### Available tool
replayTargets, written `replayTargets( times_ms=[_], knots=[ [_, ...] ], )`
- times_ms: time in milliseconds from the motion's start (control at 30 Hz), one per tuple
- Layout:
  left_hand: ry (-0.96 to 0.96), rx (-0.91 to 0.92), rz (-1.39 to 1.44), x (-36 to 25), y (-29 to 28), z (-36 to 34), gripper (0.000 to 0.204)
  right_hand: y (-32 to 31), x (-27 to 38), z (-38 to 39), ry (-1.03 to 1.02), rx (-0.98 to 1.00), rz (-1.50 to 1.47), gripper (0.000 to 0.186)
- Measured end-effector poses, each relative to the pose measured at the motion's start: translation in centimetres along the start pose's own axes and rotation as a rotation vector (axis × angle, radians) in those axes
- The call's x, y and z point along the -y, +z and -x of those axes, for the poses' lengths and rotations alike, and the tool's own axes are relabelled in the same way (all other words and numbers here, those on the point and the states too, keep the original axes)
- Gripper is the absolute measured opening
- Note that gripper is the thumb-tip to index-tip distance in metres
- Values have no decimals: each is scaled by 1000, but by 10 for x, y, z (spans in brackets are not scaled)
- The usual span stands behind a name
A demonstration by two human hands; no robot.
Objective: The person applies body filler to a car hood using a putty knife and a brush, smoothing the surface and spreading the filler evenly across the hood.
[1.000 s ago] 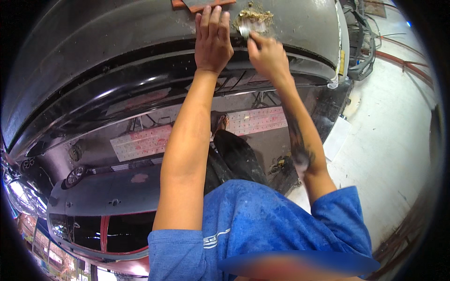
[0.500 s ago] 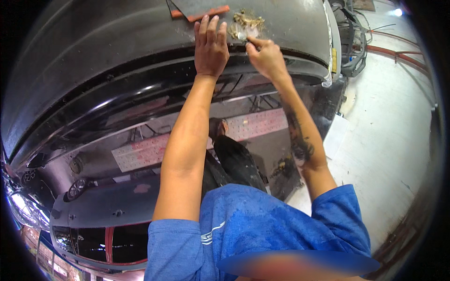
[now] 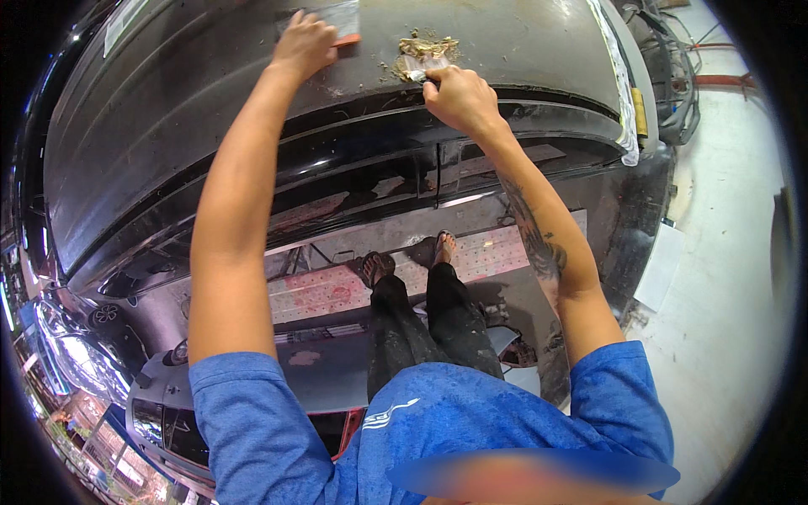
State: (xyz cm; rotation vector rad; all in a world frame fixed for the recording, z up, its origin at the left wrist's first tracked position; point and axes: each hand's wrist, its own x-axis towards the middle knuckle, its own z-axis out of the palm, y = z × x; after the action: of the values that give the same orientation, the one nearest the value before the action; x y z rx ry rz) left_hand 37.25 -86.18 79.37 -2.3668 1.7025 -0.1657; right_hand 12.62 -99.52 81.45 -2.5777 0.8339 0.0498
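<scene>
My left hand is closed over the left end of a flat grey putty spreader with an orange edge strip, resting on the dull grey vehicle panel. Fingers of my right hand are wrapped round a scraper. Its pale, shiny blade lies against a crumbly yellowish-brown clump on the panel. The scraper's handle is hidden in my palm.
I stand on a perforated plank, above a grey car. A glossy black vehicle side curves below the panel. Right of it are white masking along the edge, black car parts and a pale floor.
My left hand has gone from lying flat with fingers spread on the panel to gripping the spreader farther left. My right hand stays by the clump with the scraper. The view has shifted.
</scene>
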Motion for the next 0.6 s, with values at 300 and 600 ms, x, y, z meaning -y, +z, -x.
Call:
replayTargets(
  times_ms=[300,600],
  knots=[
    [-254,-745,31,14,16,98,23,1,-12,10,-118,-54,23,25],
    [-559,-1071,378,-55,50,129,11,18,-6,-9,-210,-284,11,23]
  ],
)
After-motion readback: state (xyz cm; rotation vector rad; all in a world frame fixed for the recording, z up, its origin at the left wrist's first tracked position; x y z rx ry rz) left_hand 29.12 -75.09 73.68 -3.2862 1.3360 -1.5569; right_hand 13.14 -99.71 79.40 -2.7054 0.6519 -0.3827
